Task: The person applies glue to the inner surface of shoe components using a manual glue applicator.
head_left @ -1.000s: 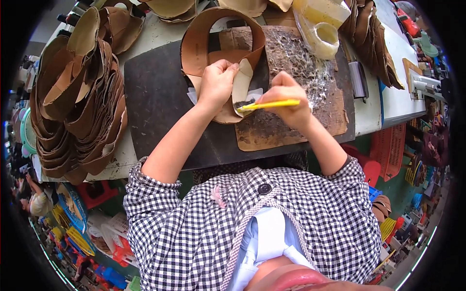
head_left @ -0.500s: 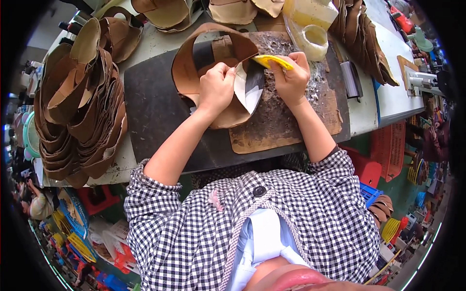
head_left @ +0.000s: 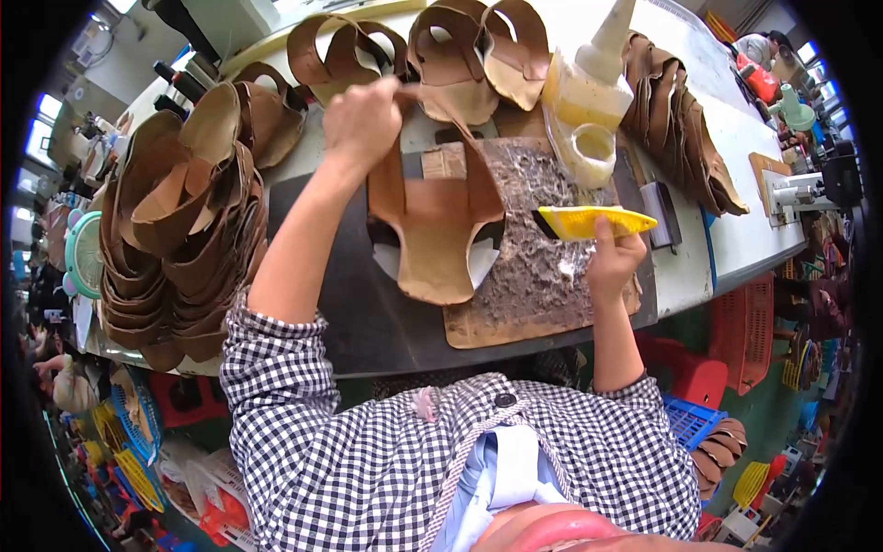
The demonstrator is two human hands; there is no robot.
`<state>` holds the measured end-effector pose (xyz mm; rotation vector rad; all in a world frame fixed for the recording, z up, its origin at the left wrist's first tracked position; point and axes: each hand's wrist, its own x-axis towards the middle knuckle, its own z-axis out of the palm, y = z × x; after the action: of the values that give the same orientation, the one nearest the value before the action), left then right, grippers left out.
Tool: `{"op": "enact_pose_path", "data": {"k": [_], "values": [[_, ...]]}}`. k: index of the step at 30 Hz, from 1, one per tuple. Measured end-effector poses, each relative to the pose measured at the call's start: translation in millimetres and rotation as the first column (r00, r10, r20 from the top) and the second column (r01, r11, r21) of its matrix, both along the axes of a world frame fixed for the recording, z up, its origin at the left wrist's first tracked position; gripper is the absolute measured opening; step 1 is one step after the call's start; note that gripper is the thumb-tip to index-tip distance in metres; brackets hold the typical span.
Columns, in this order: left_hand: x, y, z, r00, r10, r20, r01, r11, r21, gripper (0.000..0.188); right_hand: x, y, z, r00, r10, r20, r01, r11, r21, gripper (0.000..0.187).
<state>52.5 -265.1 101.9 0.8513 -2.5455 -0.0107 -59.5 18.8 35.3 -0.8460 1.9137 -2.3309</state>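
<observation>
My left hand point(head_left: 361, 127) is closed around the top of a brown leather shoe upper point(head_left: 436, 247), by its strap. The upper stands over a black mat point(head_left: 331, 267), pale lining facing me, with white pieces at its lower sides. In my right hand point(head_left: 614, 269) is what looks like a yellow-handled brush point(head_left: 596, 222) with a dark tip, pinched between thumb and fingers. It is apart from the upper, over a glue-crusted cardboard sheet point(head_left: 515, 308). Beyond the sheet is a clear plastic container point(head_left: 589, 152) with a yellowish squeeze bottle point(head_left: 596, 92).
Stacked brown uppers point(head_left: 179, 267) rise at the left edge of the table. More uppers point(head_left: 451, 64) line the far side, and a leaning row of brown pieces point(head_left: 676, 129) lies at the right. A dark flat-sided object point(head_left: 659, 213) rests beside the mat. Red crates point(head_left: 740, 331) stand below.
My left hand has moved up and away, raising the upper's strap. My right hand has drawn the yellow brush off the upper's edge, to the right and nearer me.
</observation>
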Motion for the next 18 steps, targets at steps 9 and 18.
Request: {"op": "enact_pose_path", "data": {"k": [9,18], "values": [[-63,49,-40,0.918,-0.376,-0.124,0.306,0.872,-0.381,0.049,-13,-9,-33,0.950,0.062,0.307,0.009,0.974,-0.225,0.011],[31,112,-105,0.868,-0.469,0.165,0.445,0.881,0.161,0.052,-37,-14,-59,0.896,-0.076,0.437,0.220,0.932,-0.288,0.011]]}}
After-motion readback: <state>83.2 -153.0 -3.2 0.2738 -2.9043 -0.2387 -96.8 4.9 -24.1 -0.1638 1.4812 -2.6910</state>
